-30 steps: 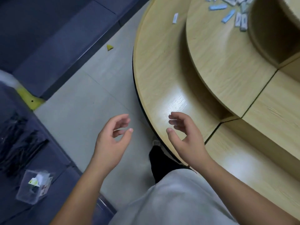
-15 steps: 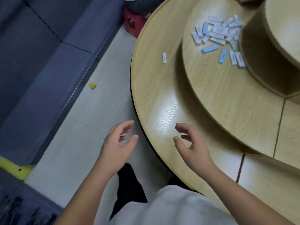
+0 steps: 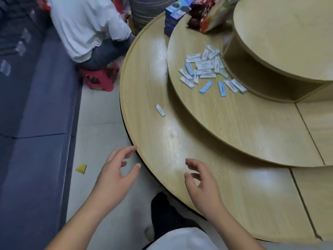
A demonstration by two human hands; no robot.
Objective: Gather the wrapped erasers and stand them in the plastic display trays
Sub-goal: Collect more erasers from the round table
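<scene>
Several wrapped erasers (image 3: 205, 69), white and light blue, lie scattered flat on the middle tier of a round tiered wooden stand (image 3: 243, 127). A single wrapped eraser (image 3: 160, 110) lies alone on the lowest tier, near its left edge. My left hand (image 3: 115, 177) hovers over the floor just off the stand's rim, fingers curled and apart, holding nothing. My right hand (image 3: 201, 184) is above the lowest tier near its front edge, also open and empty. No plastic display tray is in view.
A person in a white shirt (image 3: 86, 27) sits on a red stool (image 3: 99, 78) at the far left of the stand. Blue boxes (image 3: 175, 13) and snack bags (image 3: 203, 17) stand at the back. A dark sofa (image 3: 32, 123) runs along the left; a yellow scrap (image 3: 82, 168) lies on the floor.
The view has swung up and forward, bringing the eraser pile, the seated person and the stool into sight. Both hands stay open and empty, now closer to the stand's rim.
</scene>
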